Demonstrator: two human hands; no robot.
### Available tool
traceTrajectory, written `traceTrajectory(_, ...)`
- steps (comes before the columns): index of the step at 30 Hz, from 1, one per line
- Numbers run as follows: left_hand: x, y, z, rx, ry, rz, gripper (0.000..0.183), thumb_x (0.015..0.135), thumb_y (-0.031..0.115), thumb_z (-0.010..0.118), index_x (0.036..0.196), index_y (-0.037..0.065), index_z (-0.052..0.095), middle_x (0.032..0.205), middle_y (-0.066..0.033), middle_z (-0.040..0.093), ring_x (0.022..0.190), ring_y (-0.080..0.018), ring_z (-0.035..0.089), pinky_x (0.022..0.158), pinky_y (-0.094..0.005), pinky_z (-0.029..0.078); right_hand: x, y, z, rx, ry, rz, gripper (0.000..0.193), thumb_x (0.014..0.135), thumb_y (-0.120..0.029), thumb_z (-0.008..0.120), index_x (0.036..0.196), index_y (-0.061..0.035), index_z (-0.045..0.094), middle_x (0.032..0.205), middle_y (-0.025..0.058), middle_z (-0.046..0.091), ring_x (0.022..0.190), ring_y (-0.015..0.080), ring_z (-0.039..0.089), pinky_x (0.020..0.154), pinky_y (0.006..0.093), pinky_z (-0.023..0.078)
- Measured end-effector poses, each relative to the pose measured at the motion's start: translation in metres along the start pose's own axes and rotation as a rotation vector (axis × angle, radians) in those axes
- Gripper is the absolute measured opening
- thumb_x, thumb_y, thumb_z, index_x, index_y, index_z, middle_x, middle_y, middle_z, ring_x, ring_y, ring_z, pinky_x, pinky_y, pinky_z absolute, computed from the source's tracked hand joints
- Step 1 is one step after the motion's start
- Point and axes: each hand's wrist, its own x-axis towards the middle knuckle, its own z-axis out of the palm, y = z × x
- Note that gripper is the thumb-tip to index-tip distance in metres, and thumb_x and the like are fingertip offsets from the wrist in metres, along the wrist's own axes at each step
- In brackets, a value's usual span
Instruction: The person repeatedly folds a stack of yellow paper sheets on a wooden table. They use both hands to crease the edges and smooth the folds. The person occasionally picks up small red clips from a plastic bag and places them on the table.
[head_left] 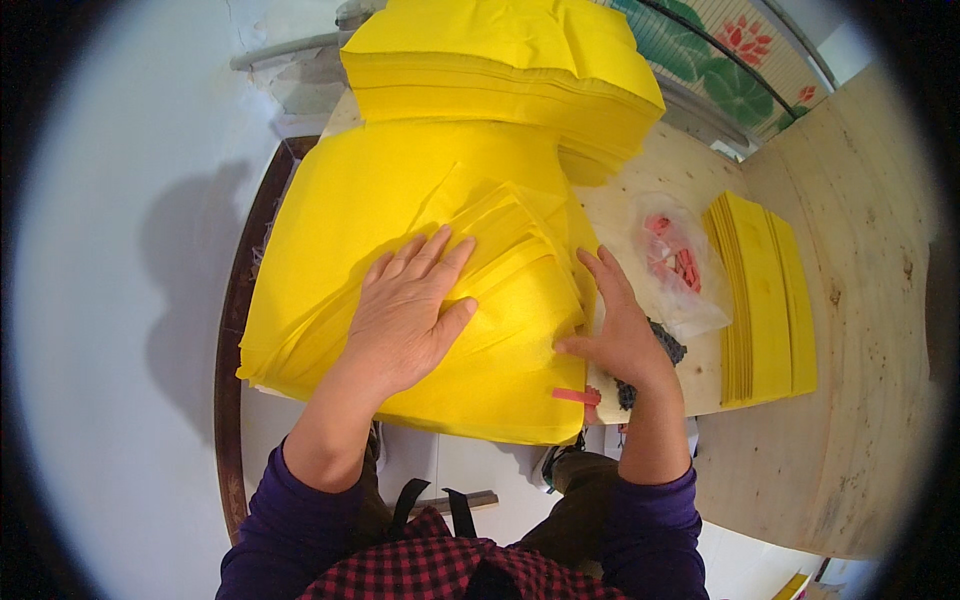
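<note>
A wide stack of yellow sheets [330, 230], thin and cloth-like, lies in front of me, with several loose sheets fanned and folded over on its top. My left hand [405, 315] rests flat on these folded sheets, fingers stretched out and pressed lightly together. At the stack's right edge is my right hand [622, 335], its thumb and fingers spread apart around the corner of the sheets. Just below that hand, a red strip [575, 396] lies across the stack's near right edge. Dark grey crumpled material [664, 345] shows partly behind my right wrist.
A taller yellow stack [500, 75] stands at the far side. To the right, a clear plastic bag [685, 265] holds red strips, beside folded yellow pieces [765, 300] on the wooden table [625, 205]. A wooden panel [850, 270] rises at right; a white wall [110, 250] at left.
</note>
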Motion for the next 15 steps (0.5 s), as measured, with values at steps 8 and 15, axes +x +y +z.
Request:
traceTrajectory(8,0.001,0.001,-0.002,-0.003,-0.025,-0.013,0.06,0.097,0.038,0.049,0.15,0.011,0.04,0.154,-0.0182,0.038,0.142,-0.0369,0.034,0.117,-0.0511,0.023,0.002,0.005,-0.012,0.256,0.074,-0.055,0.085,0.073,-0.041,0.082,0.143,-0.0079,0.046,0.153,0.0235,0.037,0.144,0.0362,0.034,0.117,0.0408,0.028)
traceTrajectory(15,0.0,0.002,-0.002,0.012,-0.021,-0.014,0.06,0.098,0.038,0.049,0.15,0.011,0.039,0.154,-0.0182,0.038,0.143,-0.0365,0.034,0.117,-0.0515,0.023,0.012,-0.004,0.014,0.231,0.167,0.005,0.079,0.077,-0.038,0.078,0.14,-0.0029,0.048,0.152,0.0242,0.038,0.143,0.0361,0.035,0.117,0.04,0.029)
